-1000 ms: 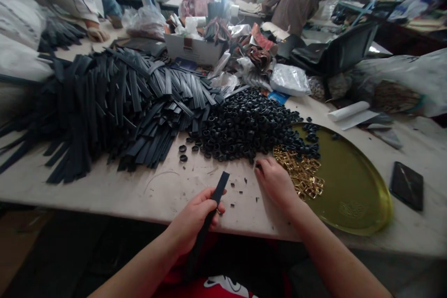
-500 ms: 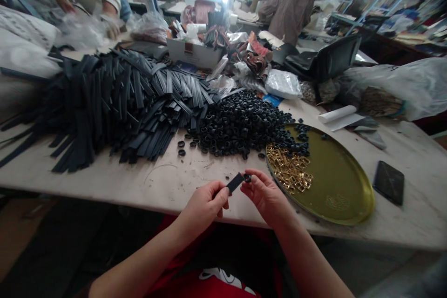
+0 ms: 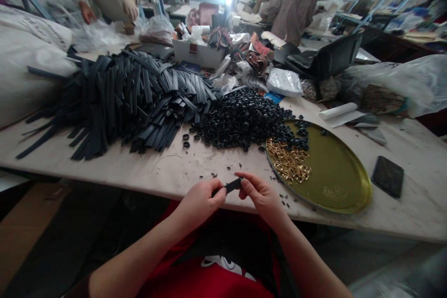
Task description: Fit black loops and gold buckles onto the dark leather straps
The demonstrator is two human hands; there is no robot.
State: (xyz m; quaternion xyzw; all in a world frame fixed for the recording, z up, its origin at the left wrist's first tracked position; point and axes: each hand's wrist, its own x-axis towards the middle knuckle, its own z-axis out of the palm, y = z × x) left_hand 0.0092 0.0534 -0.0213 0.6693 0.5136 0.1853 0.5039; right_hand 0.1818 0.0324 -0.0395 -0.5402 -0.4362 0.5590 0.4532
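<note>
Between my hands, over the near edge of the table, is a short dark strap (image 3: 232, 186). My left hand (image 3: 202, 198) is closed around one end. My right hand (image 3: 260, 194) pinches the other end between thumb and fingers; whether a small loop sits on that end is hidden by the fingertips. Just beyond lies a heap of small black strap loops (image 3: 240, 121). Left of it spreads a large pile of dark straps (image 3: 115, 98). Gold buckles (image 3: 289, 163) fill the left side of a round, gold-coloured tray (image 3: 344, 167).
A black phone (image 3: 387, 176) lies right of the tray. Small dark scraps are scattered by my hands. Behind the piles stand a white box (image 3: 199, 55), plastic-wrapped bundles (image 3: 284, 82) and a paper roll (image 3: 338, 111). A person's gloved hand (image 3: 130, 8) is at the back left.
My right fingers have closed over the strap's end, where a small black loop showed before. The strap has turned flatter. At the back left, the other person's hands have lifted.
</note>
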